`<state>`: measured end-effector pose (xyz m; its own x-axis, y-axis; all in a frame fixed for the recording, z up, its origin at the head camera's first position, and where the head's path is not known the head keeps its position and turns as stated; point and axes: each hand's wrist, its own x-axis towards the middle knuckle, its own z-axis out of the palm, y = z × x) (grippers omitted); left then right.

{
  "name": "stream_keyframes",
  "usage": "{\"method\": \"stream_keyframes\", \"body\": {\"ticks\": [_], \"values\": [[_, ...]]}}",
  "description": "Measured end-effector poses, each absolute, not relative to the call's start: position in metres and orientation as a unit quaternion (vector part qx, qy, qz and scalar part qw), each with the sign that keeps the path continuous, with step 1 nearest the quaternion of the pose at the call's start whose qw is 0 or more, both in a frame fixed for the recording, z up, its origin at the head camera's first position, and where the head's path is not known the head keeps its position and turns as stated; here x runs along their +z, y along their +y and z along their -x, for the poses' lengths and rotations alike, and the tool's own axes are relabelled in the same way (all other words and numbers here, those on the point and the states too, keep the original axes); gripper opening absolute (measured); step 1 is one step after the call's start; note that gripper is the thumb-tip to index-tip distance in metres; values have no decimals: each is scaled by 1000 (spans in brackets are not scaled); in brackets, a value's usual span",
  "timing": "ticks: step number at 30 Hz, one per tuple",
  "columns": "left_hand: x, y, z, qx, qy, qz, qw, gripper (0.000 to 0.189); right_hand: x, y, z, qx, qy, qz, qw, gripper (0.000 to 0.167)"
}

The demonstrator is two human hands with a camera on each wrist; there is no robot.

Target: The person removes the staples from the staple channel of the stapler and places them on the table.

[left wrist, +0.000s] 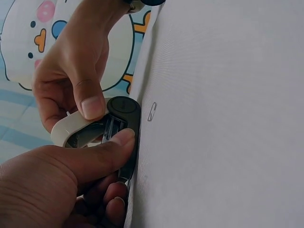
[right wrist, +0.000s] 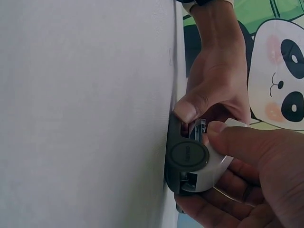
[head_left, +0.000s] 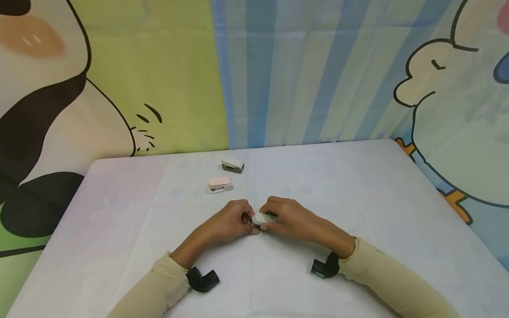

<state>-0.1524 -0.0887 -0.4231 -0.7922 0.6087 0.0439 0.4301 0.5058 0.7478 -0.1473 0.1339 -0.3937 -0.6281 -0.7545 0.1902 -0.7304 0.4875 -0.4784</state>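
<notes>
Both hands hold a white-and-dark-grey stapler (head_left: 263, 218) low over the table, its round hinge facing the right hand. The left wrist view shows its white top cover (left wrist: 70, 127) swung up from the dark base (left wrist: 135, 124), with the metal staple channel (left wrist: 110, 127) exposed between them. My left hand (head_left: 233, 221) grips the base end, thumb lying along the channel and base, other fingers curled beneath. With thumb and fingers, my right hand (head_left: 295, 218) grips the white cover near the hinge. In the right wrist view, the right fingers partly hide the cover.
A pink-and-white stapler (head_left: 220, 184) and a white-and-grey stapler (head_left: 232, 165) stand farther back on the white-covered table (head_left: 338, 190). A small paper-clip-like wire shape (left wrist: 152, 111) shows on the cloth near the hands. Printed curtains (head_left: 298, 75) border the back and sides.
</notes>
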Motion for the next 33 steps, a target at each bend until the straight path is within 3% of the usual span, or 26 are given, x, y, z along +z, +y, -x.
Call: {"method": "stream_keyframes", "body": {"ticks": [20, 33], "values": [[-427, -89, 153, 411, 848, -320, 96, 18, -382, 145, 151, -298, 874, 378, 66, 22], [-425, -88, 152, 404, 857, -304, 102, 16, -373, 155, 158, -311, 867, 368, 126, 21]]}}
